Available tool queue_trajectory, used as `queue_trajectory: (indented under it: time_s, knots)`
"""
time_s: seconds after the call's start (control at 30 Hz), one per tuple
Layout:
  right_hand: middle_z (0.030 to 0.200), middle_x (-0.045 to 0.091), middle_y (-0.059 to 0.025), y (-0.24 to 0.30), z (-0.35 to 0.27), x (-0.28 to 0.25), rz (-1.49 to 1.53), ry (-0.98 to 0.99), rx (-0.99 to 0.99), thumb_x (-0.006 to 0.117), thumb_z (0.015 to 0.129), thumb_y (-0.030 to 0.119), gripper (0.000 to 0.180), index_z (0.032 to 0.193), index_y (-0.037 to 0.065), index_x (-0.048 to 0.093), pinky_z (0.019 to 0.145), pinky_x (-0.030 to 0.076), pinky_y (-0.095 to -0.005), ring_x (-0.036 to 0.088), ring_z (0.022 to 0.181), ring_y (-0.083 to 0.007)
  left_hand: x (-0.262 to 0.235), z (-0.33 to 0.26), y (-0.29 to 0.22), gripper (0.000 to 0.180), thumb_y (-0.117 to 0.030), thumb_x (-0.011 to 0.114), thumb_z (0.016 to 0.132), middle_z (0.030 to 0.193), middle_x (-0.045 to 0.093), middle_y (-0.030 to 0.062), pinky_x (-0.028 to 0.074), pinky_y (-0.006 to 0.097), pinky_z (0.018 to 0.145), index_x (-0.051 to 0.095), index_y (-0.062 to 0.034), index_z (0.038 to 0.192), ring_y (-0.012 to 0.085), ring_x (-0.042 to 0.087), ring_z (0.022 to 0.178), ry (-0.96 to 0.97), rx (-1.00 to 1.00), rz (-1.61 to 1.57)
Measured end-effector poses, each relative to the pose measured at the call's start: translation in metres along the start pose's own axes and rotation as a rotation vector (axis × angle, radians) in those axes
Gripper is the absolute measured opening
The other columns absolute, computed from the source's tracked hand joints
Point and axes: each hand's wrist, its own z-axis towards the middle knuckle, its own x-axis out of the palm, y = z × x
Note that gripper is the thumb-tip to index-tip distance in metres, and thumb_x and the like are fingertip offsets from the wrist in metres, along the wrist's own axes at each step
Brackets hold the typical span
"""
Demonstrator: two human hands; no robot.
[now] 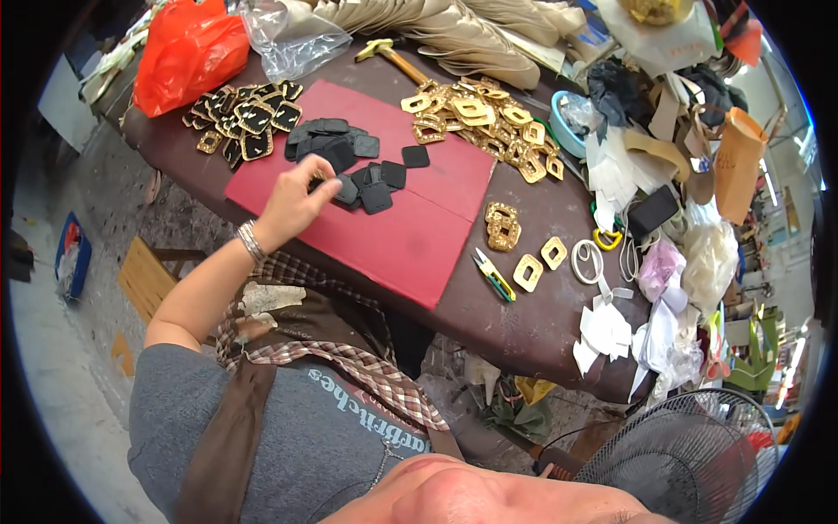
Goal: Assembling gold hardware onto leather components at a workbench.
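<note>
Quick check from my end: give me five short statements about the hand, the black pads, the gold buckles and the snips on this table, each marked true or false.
1. One hand reaches into the black pads on the red mat. True.
2. The gold buckles are heaped on the red mat. False: the heap lies mostly on the brown tabletop beyond the mat's far corner.
3. The thread snips lie on the tabletop, off the mat. True.
4. The orange plastic bag sits beside the snips. False: it is at the far left end.
5. Both hands show. False: only one is visible.
</note>
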Motion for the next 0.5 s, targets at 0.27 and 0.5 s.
queue_trajectory:
  time_s: [0.27,0.5]
  knots:
    - [0.113,0.054,-0.0267,0.016,-0.013,0.015,-0.126,-0.038,0.058,0.067,0.084,0.024,0.057,0.124,-0.008,0.042,0.082,0.049,-0.0432,0.057,0.1,-0.0387,-0.063,0.074,0.095,0.014,-0.015,0.06,0.088,0.101,0.061,0.0101,0.046,0.034,0.08,0.057,-0.0049,0.098,0.0222,0.057,0.095,-0.319,0.261,0.506]
    - [0.116,0.051,-0.0285,0.005,-0.093,-0.022,-0.336,-0.12,0.243,0.065,0.086,0.023,0.055,0.125,-0.008,0.041,0.083,0.048,-0.044,0.055,0.103,-0.0403,-0.056,0.077,0.116,0.04,-0.022,0.057,0.088,0.135,0.044,0.0116,0.027,0.045,0.104,0.05,-0.0105,0.126,0.0315,0.037,0.126,-0.324,0.2,1.101]
